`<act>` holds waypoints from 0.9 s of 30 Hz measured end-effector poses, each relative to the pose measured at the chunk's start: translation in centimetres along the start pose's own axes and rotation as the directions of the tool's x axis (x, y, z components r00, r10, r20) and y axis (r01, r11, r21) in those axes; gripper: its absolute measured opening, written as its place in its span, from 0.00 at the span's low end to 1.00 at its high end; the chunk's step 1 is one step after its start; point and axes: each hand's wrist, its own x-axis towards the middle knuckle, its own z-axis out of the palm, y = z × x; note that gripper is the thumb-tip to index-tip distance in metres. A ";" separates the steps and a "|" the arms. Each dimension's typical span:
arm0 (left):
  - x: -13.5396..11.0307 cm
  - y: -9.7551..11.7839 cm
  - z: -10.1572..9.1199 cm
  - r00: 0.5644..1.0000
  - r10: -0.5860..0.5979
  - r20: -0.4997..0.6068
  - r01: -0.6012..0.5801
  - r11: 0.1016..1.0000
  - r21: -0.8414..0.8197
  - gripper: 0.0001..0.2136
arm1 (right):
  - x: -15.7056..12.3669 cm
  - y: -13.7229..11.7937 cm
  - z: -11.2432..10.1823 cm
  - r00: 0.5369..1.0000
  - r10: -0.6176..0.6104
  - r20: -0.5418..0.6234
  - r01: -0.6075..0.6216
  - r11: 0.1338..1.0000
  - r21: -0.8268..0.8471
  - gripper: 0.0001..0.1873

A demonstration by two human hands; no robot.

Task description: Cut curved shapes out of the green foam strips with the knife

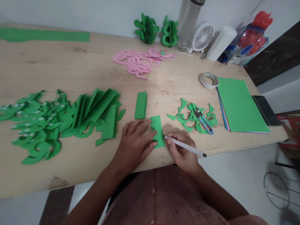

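A small green paper piece (pixel 159 127) with curved pen lines drawn on it lies near the table's front edge. My left hand (pixel 136 140) rests flat with its fingers spread, fingertips touching the paper's left side. In my right hand (pixel 182 150) is a white pen (pixel 182 145) with a dark end, its tip at the paper's right edge. Just behind the left fingers stands a folded green paper strip (pixel 140 105). To the right, blue-handled thread snips (pixel 203 120) lie on green paper scraps (pixel 185 123).
Cut green shapes (pixel 42 122) and folded green papers (pixel 100 106) spread over the left. Pink cutouts (pixel 140 61) lie farther back, before two green paper figures (pixel 146 29). A tape roll (pixel 209 80), green sheets (pixel 242 104) and a phone (pixel 266 109) are at right; a fan (pixel 202 37) stands behind.
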 end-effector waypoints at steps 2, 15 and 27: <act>0.0 0.0 0.0 1.000 0.006 -0.002 -0.006 1.000 -0.002 0.10 | 0.0 0.0 0.0 1.000 -0.003 -0.001 0.003 1.000 -0.005 0.05; 0.0 0.1 0.1 1.000 0.000 0.000 0.000 1.000 0.022 0.10 | 0.1 0.0 0.0 0.999 -0.037 0.012 0.038 0.998 -0.051 0.05; 0.0 0.0 0.1 1.000 -0.006 0.001 0.006 1.000 0.006 0.10 | 0.1 0.1 0.1 0.999 -0.033 0.011 0.033 0.998 -0.051 0.05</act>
